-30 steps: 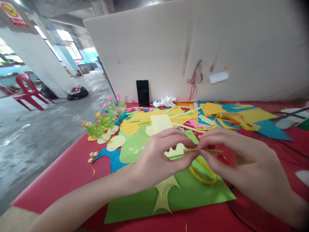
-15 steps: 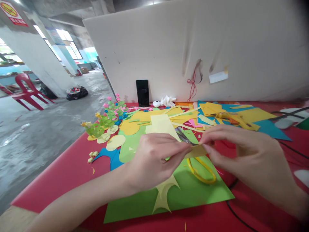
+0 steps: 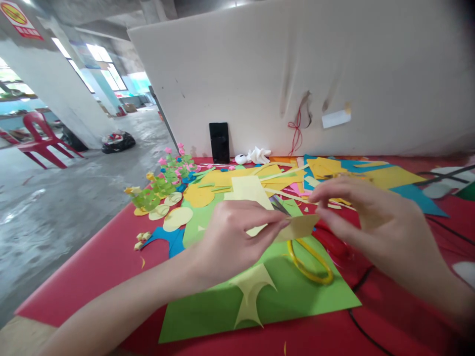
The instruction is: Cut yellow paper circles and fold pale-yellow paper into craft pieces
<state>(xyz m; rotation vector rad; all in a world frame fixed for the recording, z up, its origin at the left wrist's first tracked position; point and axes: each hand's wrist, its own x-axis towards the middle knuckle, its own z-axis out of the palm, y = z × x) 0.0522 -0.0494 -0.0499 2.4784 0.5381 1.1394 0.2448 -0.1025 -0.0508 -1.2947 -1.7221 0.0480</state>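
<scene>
My left hand (image 3: 237, 242) pinches a small pale yellow piece of paper (image 3: 301, 227) between thumb and forefinger. The paper reaches out to the right, slightly curved. At its right end is my right hand (image 3: 382, 232), thumb and forefinger a little apart, the thumb tip close to the paper's edge; whether they touch is hard to tell. Under the paper lie scissors with a yellow handle (image 3: 310, 271), their blades partly hidden. They rest on a green sheet (image 3: 308, 301), where a pale yellow offcut with curved cut-outs (image 3: 252, 296) also lies.
Paper flowers (image 3: 159, 185) and pale paper discs (image 3: 178, 219) sit at the left of the red table (image 3: 96, 277). Yellow strips and blue sheets (image 3: 423, 198) cover the back. A black phone (image 3: 219, 143) leans on the white board (image 3: 241, 74). Dark cables run at right.
My right hand's thumb and forefinger have parted from their pinch on the paper and moved slightly up and right. More of the paper shows, and my left hand has shifted a little left.
</scene>
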